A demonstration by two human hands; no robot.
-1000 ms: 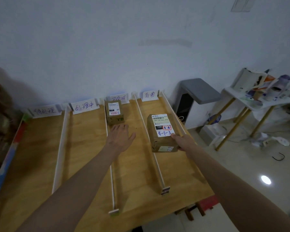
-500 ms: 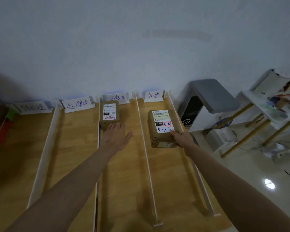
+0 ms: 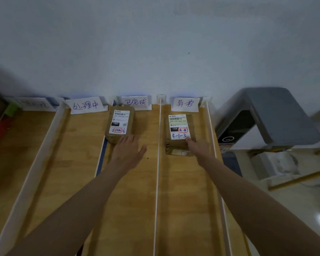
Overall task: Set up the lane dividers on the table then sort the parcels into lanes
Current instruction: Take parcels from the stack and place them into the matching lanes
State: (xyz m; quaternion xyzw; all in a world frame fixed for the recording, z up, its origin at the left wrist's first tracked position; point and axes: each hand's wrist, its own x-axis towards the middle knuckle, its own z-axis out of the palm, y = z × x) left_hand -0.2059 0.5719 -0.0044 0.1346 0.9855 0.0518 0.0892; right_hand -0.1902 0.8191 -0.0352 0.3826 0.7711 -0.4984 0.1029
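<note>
Both parcels sit at the far end of their lanes, under the label cards, as sorting requires. The left hand (image 3: 127,151) lies flat, fingers straight against the left parcel (image 3: 119,126), apparently nudging it home. The right hand (image 3: 199,147) touches the right parcel (image 3: 179,132) at its near corner; whether it grips is unclear.

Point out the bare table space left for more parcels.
The lane under the 处理中 sign is bare wood along its whole visible length, between two white dividers. The leftmost lane also looks bare. The two right lanes are free only nearer than the hands: the left hand touches one parcel, the right hand the other parcel, both at the wall end.
</note>
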